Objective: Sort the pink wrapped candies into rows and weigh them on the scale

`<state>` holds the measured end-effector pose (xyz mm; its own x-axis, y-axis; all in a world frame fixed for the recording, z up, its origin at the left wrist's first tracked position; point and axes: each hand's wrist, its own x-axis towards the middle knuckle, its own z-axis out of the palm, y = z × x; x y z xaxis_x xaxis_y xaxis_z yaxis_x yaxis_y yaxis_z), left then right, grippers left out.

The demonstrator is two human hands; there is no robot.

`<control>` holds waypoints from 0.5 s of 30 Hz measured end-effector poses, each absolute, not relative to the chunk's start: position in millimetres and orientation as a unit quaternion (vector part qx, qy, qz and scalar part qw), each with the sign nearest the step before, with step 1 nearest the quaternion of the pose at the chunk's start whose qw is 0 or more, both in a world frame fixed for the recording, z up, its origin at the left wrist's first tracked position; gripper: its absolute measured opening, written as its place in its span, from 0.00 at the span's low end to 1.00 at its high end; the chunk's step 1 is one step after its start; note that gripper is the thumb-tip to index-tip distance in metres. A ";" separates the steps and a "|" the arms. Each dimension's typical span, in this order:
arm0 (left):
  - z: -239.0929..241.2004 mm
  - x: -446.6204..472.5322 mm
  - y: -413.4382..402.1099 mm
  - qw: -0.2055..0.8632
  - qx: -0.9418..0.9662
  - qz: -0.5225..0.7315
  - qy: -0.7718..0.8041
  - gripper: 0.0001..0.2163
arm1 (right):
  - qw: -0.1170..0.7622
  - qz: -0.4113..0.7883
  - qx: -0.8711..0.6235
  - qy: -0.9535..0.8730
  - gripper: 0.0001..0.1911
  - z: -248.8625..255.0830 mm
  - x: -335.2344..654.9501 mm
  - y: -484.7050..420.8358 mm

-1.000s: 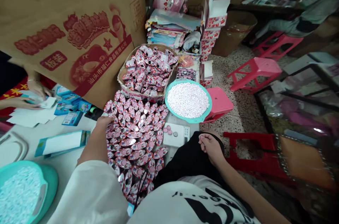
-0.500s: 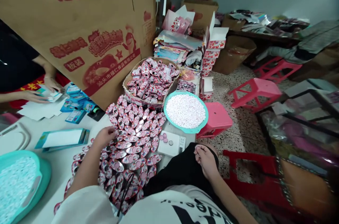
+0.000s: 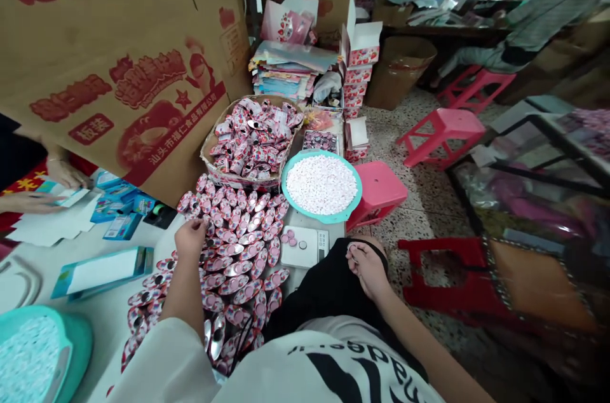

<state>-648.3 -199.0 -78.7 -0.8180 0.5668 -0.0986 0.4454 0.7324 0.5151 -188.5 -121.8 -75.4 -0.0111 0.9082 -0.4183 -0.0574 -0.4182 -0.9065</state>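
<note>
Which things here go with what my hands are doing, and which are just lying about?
In hand: left hand on the pink oval shells; likely the teal bowl of white pellets, the scale.
Lying about: pink stool, cardboard box, blue carton.

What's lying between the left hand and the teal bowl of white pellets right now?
In the head view, overlapping rows of pink oval packets fill the stretch between the left hand and the teal bowl.
</note>
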 end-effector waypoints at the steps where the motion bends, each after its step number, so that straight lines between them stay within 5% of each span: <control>1: -79.7 -650.9 -194.3 0.125 0.282 0.228 0.924 0.13 | 0.394 0.609 -0.582 -0.368 0.17 -75.6 -188.5 -122.0; 15: -84.1 -678.6 -173.9 0.226 0.325 0.104 0.913 0.13 | 0.384 0.637 -0.579 -0.336 0.18 -77.9 -189.4 -114.3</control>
